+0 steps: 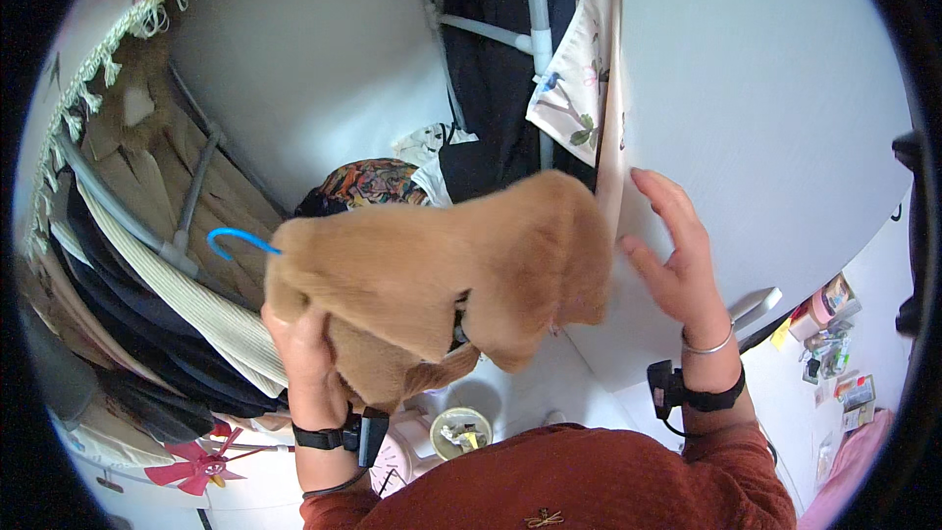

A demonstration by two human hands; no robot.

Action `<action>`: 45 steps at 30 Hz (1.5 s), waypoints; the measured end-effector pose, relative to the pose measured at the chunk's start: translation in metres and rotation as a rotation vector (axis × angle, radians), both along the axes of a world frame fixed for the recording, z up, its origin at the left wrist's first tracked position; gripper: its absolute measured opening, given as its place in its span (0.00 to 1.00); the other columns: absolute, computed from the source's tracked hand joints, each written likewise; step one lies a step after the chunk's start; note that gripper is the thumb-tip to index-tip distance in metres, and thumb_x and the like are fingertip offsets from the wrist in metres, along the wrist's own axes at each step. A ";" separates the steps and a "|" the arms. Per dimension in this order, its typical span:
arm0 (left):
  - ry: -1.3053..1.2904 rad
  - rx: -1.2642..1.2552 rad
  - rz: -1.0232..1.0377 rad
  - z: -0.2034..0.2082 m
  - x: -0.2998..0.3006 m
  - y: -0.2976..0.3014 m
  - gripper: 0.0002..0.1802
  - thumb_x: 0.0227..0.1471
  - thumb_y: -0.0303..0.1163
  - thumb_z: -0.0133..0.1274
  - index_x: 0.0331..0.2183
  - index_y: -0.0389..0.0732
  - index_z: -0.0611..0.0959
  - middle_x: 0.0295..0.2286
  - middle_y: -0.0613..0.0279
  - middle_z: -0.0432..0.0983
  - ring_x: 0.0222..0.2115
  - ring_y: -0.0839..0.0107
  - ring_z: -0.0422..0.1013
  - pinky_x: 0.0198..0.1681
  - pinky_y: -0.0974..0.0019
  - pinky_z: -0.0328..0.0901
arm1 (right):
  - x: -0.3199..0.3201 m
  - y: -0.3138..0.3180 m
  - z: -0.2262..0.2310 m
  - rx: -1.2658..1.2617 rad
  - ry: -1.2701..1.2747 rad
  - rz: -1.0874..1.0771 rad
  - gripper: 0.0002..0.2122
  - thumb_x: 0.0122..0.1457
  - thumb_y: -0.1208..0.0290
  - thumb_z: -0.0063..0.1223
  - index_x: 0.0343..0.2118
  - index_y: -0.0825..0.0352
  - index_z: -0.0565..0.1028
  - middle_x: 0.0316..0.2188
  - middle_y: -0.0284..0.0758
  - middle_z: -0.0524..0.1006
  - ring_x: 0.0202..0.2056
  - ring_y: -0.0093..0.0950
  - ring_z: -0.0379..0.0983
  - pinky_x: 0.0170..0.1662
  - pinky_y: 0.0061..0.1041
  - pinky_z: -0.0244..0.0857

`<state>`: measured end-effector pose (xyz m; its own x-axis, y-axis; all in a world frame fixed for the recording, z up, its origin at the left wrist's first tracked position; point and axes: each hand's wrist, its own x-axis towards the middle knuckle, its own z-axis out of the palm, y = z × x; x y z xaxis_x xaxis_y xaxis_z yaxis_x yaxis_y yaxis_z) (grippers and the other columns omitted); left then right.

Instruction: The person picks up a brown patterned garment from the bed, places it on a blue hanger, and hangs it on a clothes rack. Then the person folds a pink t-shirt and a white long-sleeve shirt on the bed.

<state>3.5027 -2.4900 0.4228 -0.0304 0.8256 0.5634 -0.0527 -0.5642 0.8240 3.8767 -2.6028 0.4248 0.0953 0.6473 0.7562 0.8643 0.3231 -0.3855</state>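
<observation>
A fuzzy tan-brown garment (392,255) hangs bunched and folded across the middle of the view. From its left end sticks out the hook of a blue hanger (243,236); the rest of the hanger is hidden in the cloth. My left hand (300,344) grips the garment's lower left end, its fingers partly covered by the fabric. Just past the garment's right end is my right hand (679,260), thumb and fingers apart, holding nothing.
Clothes, among them a cream ribbed one (186,290), hang at left along a grey rack tube (132,211). Dark clothing (491,88) hangs at the back. A white door (765,98) with a handle (758,308) stands at right. Below are a bin (439,439) and a red pinwheel (196,466).
</observation>
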 end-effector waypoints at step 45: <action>0.912 0.576 -0.702 0.103 0.336 0.375 0.38 0.53 0.49 0.55 0.62 0.58 0.61 0.63 0.38 0.42 0.63 0.45 0.46 0.62 0.55 0.52 | 0.035 0.040 0.079 -0.036 -0.011 -0.756 0.14 0.53 0.75 0.53 0.42 0.74 0.74 0.37 0.44 0.77 0.41 0.39 0.74 0.48 0.31 0.64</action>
